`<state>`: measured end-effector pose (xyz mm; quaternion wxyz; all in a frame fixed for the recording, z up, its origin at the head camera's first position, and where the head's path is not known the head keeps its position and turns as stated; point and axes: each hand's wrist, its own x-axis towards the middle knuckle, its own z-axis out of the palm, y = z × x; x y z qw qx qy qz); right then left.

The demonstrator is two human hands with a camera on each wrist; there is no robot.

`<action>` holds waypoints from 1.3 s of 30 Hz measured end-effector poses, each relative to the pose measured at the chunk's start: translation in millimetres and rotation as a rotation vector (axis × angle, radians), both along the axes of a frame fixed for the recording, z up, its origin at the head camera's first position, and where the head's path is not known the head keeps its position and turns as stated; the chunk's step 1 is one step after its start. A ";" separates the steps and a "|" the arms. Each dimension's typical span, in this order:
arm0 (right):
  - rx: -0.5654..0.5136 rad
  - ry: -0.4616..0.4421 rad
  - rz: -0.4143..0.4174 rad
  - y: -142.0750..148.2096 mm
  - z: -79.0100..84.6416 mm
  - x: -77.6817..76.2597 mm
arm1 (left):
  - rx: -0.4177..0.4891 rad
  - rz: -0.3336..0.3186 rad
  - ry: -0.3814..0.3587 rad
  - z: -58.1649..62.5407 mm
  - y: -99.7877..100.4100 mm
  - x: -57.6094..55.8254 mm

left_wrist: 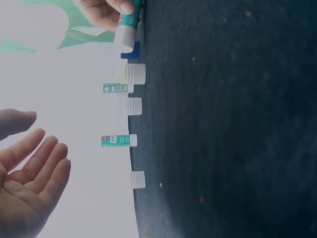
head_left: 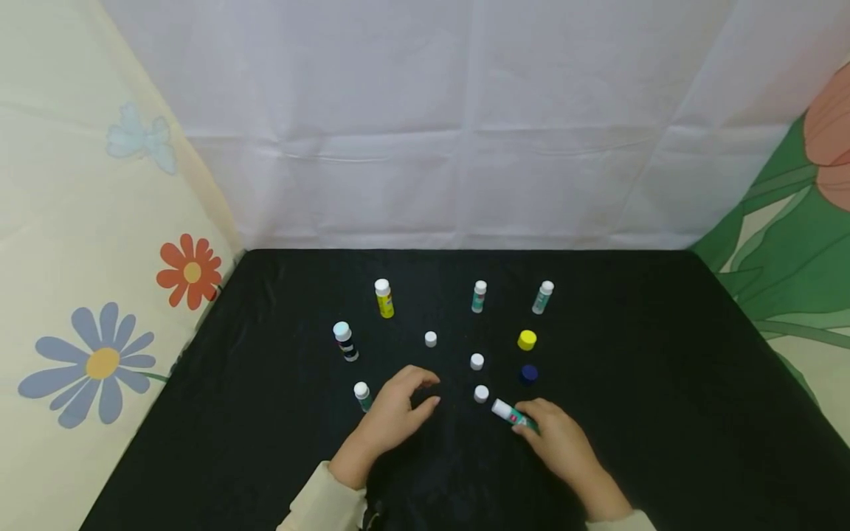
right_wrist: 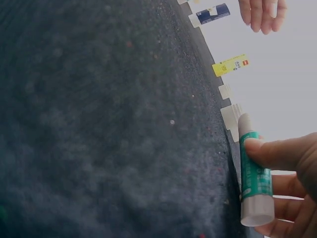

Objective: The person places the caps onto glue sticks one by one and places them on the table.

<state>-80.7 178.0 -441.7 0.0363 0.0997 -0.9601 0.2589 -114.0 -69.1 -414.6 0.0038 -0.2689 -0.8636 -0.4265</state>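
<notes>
My right hand [head_left: 558,439] grips a green glue stick [right_wrist: 256,171] around its barrel, thumb on one side and fingers on the other. In the head view the stick is tilted, with a white end pointing to the upper left. My left hand [head_left: 395,409] holds nothing; its fingers are loosely bent, with the thumb apart from them. Just left of it stands another green glue stick [head_left: 362,396], partly hidden by the hand. Between the hands and beyond them are white caps [head_left: 481,394], a navy cap [head_left: 528,374] and a yellow cap [head_left: 527,340].
A navy glue stick [head_left: 345,341] and a yellow glue stick [head_left: 384,299] stand at the left, white ends up. Two green glue sticks [head_left: 479,296] stand farther back. A black cloth [head_left: 664,369] covers the table, with a white curtain [head_left: 425,147] behind.
</notes>
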 end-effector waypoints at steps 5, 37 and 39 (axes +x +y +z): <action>-0.001 0.020 0.003 0.2 -0.7 -1.2 | -0.005 0.032 0.040 1.6 -5.0 -0.5; 0.024 -0.031 0.010 -0.4 0.3 -5.3 | -0.025 0.267 0.154 2.1 -38.6 1.1; 0.024 -0.040 0.009 -0.8 -0.2 -5.7 | -0.038 0.277 0.144 1.9 -40.0 1.2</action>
